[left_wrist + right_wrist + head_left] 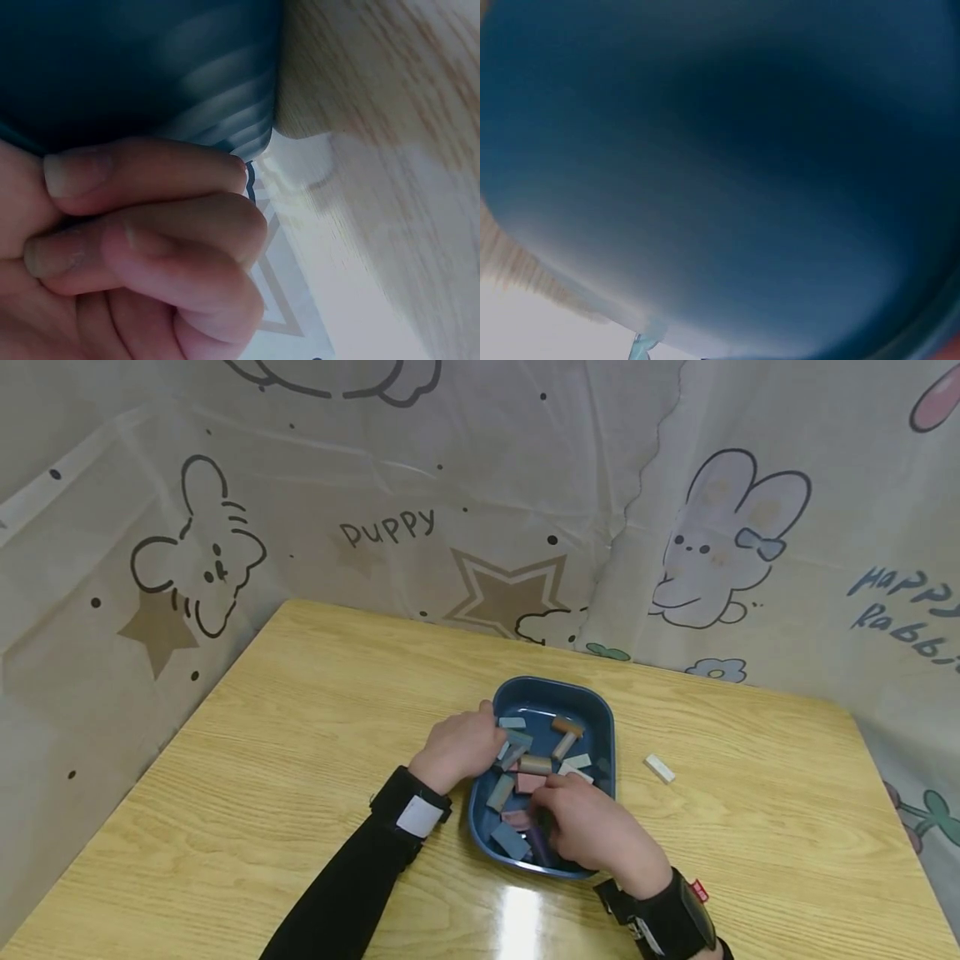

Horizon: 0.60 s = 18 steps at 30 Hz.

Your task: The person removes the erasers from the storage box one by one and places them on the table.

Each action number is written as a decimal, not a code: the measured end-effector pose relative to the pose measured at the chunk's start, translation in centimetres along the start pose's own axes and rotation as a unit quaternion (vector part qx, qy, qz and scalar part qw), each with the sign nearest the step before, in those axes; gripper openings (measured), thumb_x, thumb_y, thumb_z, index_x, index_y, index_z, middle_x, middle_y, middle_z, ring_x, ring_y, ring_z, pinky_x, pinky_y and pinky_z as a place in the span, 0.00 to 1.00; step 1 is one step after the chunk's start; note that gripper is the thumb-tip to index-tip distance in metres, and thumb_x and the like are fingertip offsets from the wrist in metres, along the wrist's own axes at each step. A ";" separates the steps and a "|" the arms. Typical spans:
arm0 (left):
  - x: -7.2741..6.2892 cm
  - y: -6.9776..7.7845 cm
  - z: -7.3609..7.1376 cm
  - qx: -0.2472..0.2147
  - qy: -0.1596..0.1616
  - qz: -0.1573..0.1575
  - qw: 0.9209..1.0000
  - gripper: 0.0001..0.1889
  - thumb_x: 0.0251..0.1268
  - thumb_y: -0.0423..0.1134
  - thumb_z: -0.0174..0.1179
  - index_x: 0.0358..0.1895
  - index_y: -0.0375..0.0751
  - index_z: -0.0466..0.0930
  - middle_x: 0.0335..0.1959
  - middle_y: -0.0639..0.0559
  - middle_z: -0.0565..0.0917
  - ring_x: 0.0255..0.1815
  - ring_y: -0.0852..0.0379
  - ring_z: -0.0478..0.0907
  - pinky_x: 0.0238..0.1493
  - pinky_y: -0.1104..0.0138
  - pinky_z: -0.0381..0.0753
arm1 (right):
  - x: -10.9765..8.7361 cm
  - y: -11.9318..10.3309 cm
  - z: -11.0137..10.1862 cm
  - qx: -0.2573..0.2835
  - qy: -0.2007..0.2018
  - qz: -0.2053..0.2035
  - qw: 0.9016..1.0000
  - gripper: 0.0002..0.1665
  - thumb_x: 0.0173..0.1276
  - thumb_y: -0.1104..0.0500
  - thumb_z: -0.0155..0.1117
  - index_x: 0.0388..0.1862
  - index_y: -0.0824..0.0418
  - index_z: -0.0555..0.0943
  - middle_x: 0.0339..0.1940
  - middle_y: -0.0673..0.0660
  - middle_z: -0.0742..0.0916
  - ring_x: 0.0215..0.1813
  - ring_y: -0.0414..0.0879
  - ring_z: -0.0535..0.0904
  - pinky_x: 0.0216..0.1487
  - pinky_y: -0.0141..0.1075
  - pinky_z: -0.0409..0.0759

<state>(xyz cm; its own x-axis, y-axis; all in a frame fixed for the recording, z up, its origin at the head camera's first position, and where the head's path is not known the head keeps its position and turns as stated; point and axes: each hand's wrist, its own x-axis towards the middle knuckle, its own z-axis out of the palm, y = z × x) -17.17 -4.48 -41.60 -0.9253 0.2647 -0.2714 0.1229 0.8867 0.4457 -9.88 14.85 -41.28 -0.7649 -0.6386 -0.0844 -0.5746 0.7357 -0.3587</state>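
A deep blue plastic tub [609, 718] with rounded corners stands on the table, holding several small wooden blocks in blue, pink, tan and white. At its left rim, my left hand [461, 745] grips the edge; the left wrist view shows curled fingers [180, 169] just beneath the tub wall [150, 67]. My right hand [592, 827] reaches over the near right rim into the tub. Its bent fingers point down among the blocks, near a dark purple block [538, 846] and a pink block [516, 819]. Those fingertips are hidden; the tub's outer wall [705, 187] fills the right wrist view.
One white block [660, 768] lies on the wooden table [337, 693] to the right of the tub. Behind the table hangs a pale cloth [480, 485] printed with cartoon animals and stars.
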 end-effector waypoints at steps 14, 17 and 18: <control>0.1 0.0 0.0 0.012 0.004 0.003 1.000 0.28 0.76 0.46 0.45 0.68 0.28 0.61 0.19 0.50 0.73 0.15 0.57 0.71 0.16 0.67 0.64 | -0.2 0.2 -0.6 0.033 -0.020 0.027 0.999 0.09 0.51 0.69 0.64 0.29 0.57 0.83 0.33 0.48 0.75 0.33 0.42 0.68 0.32 0.34 0.70; 0.0 0.0 0.0 0.014 0.004 0.004 1.000 0.29 0.75 0.46 0.45 0.69 0.27 0.60 0.19 0.50 0.73 0.15 0.57 0.71 0.16 0.67 0.64 | -0.3 0.3 -1.0 0.045 -0.028 0.032 0.998 0.09 0.51 0.70 0.63 0.27 0.57 0.81 0.31 0.47 0.74 0.31 0.41 0.68 0.31 0.34 0.69; 0.0 0.0 0.0 0.015 0.005 0.004 1.000 0.29 0.75 0.46 0.46 0.69 0.27 0.60 0.19 0.50 0.73 0.15 0.57 0.71 0.16 0.67 0.64 | -0.4 0.3 -1.1 0.048 -0.030 0.034 0.998 0.09 0.51 0.71 0.63 0.26 0.57 0.81 0.30 0.47 0.75 0.30 0.41 0.68 0.30 0.34 0.69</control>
<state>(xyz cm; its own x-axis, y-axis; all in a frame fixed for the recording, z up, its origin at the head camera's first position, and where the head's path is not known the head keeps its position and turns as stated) -17.19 -4.49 -41.65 -0.9275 0.2687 -0.2600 0.1411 0.8955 0.4220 -10.10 15.55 -40.32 -0.7802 -0.6029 -0.1666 -0.4897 0.7545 -0.4369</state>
